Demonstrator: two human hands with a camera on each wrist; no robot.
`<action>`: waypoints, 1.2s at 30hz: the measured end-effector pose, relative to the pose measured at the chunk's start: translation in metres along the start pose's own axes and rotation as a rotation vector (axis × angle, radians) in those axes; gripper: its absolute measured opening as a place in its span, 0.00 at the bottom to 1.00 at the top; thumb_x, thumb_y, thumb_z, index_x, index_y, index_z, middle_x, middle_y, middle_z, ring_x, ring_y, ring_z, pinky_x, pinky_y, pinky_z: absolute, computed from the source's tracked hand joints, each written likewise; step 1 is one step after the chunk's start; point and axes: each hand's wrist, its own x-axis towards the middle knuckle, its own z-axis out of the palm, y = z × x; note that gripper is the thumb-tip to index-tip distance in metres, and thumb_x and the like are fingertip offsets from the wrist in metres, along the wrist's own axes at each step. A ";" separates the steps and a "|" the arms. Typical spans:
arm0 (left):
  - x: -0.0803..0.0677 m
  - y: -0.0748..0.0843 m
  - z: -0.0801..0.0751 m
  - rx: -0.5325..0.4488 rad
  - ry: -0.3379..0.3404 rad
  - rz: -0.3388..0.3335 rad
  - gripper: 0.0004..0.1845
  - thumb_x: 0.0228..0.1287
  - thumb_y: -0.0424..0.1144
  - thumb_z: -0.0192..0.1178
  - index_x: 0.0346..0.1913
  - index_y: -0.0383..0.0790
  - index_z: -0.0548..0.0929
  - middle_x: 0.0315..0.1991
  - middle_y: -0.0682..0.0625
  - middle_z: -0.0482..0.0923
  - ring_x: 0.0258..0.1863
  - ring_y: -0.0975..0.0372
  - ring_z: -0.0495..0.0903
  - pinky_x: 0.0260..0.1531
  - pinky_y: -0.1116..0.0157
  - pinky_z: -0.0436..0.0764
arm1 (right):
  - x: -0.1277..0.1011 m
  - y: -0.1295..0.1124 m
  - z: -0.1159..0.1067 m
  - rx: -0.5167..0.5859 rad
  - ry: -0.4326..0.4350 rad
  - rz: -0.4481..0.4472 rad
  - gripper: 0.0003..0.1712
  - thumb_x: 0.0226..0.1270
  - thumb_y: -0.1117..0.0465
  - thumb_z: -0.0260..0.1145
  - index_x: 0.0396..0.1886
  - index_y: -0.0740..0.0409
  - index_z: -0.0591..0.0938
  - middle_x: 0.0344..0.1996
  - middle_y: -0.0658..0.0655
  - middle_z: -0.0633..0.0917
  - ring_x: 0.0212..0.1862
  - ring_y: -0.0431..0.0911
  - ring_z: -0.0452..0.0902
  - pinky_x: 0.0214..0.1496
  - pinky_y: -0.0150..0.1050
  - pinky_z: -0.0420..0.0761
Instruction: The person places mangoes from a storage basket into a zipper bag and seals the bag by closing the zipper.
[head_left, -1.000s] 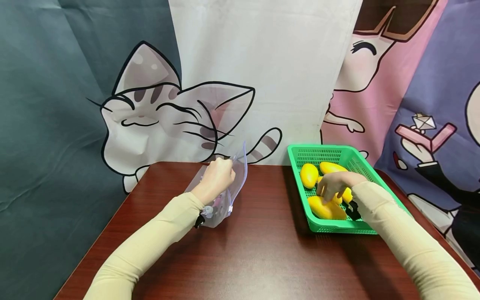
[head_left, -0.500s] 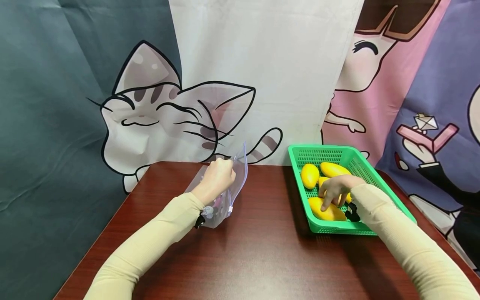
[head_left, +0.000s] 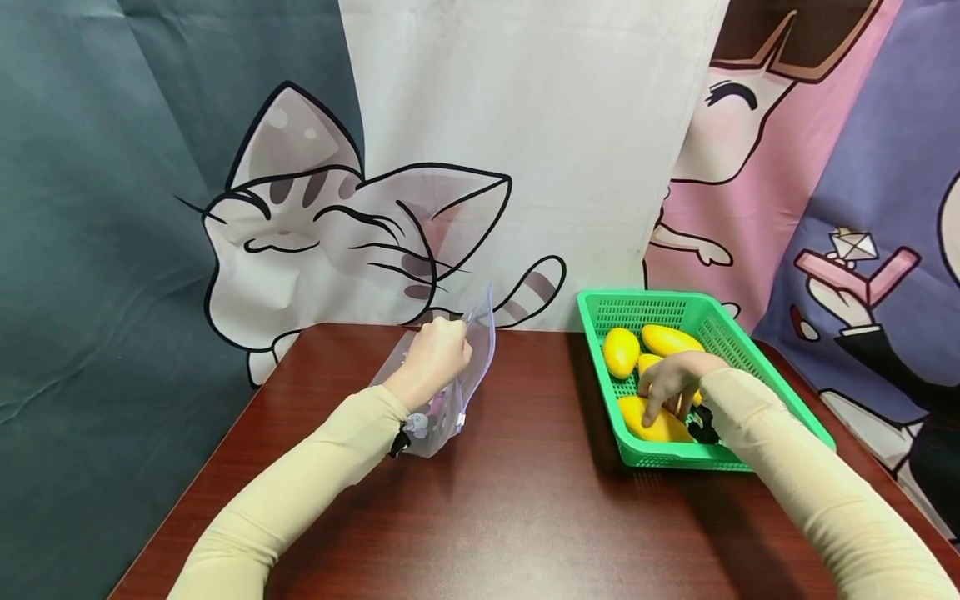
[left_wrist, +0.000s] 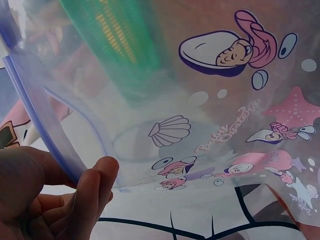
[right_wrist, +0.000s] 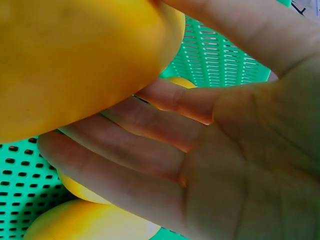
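Observation:
My left hand (head_left: 435, 357) pinches the rim of a clear zip bag (head_left: 471, 367) printed with pink cartoon figures and holds it upright on the table. In the left wrist view my fingers (left_wrist: 75, 200) grip the bag's blue zip edge (left_wrist: 35, 110). My right hand (head_left: 671, 379) is inside the green basket (head_left: 637, 296), on the nearest yellow mango (head_left: 658, 427). In the right wrist view that mango (right_wrist: 75, 60) lies between my thumb (right_wrist: 240, 25) above and my fingers (right_wrist: 125, 150) below.
Two more yellow mangoes (head_left: 621, 350) (head_left: 670, 337) lie at the basket's far end. The dark red wooden table (head_left: 525, 500) runs between bag and basket. Printed cartoon cloths hang behind the table's far edge.
My right hand has shifted slightly toward me onto the nearest mango, and its fingers have come down around it. The left hand and the bag have stayed put.

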 end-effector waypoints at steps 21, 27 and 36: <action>0.000 0.002 -0.003 -0.003 -0.013 -0.013 0.12 0.53 0.30 0.56 0.14 0.39 0.71 0.19 0.41 0.79 0.19 0.52 0.81 0.17 0.56 0.77 | 0.004 0.001 0.000 -0.004 -0.045 -0.010 0.22 0.55 0.56 0.72 0.43 0.65 0.76 0.41 0.62 0.80 0.45 0.54 0.80 0.47 0.50 0.81; 0.000 0.001 -0.002 -0.003 -0.007 -0.012 0.12 0.53 0.30 0.56 0.15 0.39 0.72 0.19 0.41 0.79 0.20 0.51 0.81 0.18 0.55 0.78 | 0.005 0.001 0.001 -0.001 -0.046 -0.011 0.25 0.54 0.56 0.73 0.45 0.66 0.75 0.42 0.62 0.80 0.45 0.55 0.81 0.47 0.50 0.81; 0.000 0.001 -0.001 -0.003 -0.002 -0.012 0.11 0.53 0.31 0.56 0.16 0.38 0.73 0.21 0.39 0.80 0.22 0.48 0.82 0.20 0.53 0.79 | 0.002 -0.002 0.001 -0.020 -0.021 -0.028 0.20 0.55 0.54 0.72 0.38 0.63 0.76 0.36 0.59 0.81 0.39 0.51 0.82 0.45 0.48 0.82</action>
